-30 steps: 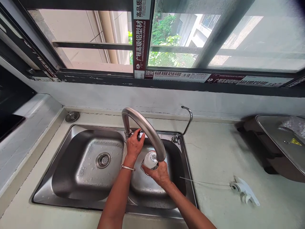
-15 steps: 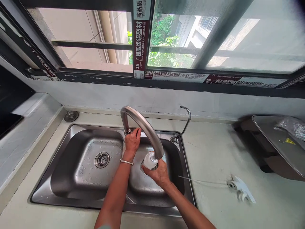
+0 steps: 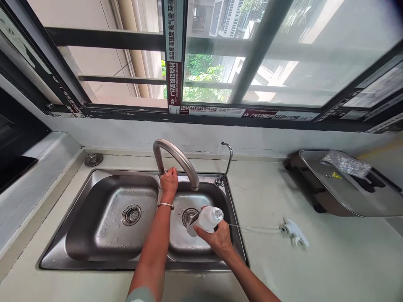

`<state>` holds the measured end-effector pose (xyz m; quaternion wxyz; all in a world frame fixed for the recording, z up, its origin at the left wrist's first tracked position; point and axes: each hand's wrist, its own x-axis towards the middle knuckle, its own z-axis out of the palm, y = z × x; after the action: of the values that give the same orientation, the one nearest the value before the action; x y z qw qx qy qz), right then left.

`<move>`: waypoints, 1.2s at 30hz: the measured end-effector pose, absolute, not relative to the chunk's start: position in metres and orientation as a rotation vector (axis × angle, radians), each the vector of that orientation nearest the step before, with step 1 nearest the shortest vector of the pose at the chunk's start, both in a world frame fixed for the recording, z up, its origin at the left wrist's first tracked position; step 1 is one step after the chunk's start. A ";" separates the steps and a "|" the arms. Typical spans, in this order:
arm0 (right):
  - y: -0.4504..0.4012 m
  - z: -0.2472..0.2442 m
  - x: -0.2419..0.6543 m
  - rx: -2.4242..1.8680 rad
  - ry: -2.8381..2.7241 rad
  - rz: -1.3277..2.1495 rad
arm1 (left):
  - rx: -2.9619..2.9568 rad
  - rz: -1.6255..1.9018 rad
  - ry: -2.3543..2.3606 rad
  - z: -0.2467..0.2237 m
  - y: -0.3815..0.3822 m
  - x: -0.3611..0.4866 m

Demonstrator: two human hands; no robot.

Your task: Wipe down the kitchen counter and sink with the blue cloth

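Observation:
My right hand is wrapped round a white spray bottle without its top, held tilted over the right basin. The bottle's mouth points up and to the right, apart from the spout. My left hand, its fingers closed, is at the base of the curved steel faucet; the faucet handle, if it is in the grip, is hidden. A white trigger sprayer head lies on the counter to the right. Its thin tube reaches left over the sink's edge, behind my right hand.
The double-basin steel sink is set in a pale counter. A small thin tap stands at its back right corner. A lidded appliance with bubble wrap on top stands at right. A round metal plug lies back left.
My right hand has drawn the bottle from under the spout, toward me and to the right, and tilted it. My left hand stays at the faucet base. The view has shifted.

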<state>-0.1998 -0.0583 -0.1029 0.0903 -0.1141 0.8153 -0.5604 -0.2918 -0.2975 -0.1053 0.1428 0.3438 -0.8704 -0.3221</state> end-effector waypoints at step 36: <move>0.246 -0.127 -0.141 0.542 2.682 -2.041 | 0.421 -2.397 -2.233 -0.153 -0.086 -0.148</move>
<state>-0.1414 0.2457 -0.1272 -0.1353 0.1574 0.7784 -0.5924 -0.1482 -0.0865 -0.1532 -0.0806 0.1272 -0.6737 -0.7235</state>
